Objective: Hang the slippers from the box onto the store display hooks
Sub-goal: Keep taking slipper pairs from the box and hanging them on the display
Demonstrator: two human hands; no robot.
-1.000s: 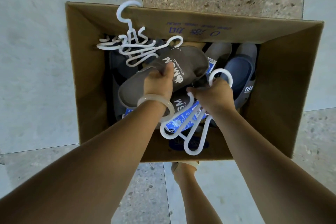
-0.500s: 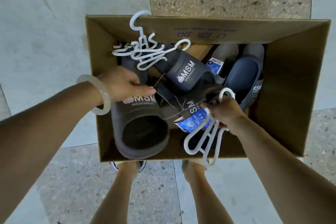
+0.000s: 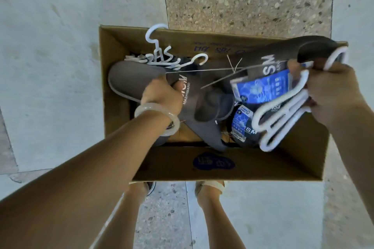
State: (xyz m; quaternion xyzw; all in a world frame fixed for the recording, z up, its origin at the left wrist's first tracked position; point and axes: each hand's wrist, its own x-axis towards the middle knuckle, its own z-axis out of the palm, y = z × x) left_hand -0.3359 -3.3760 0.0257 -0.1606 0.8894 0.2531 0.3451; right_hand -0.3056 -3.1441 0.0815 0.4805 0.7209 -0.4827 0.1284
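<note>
Slippers of dark grey foam with white MSM lettering are being lifted out of the brown cardboard box (image 3: 212,168): the left hand (image 3: 159,95) is clenched on one slipper (image 3: 131,76) at nine o'clock, and the right hand (image 3: 332,91) at three o'clock clutches its mate (image 3: 283,52) together with a white plastic hanger (image 3: 283,115). Thin clear tag threads (image 3: 204,69) stretched between the pair suggest the step is pulling them free. Next they need seating on the hanger; no display hooks are in view.
</note>
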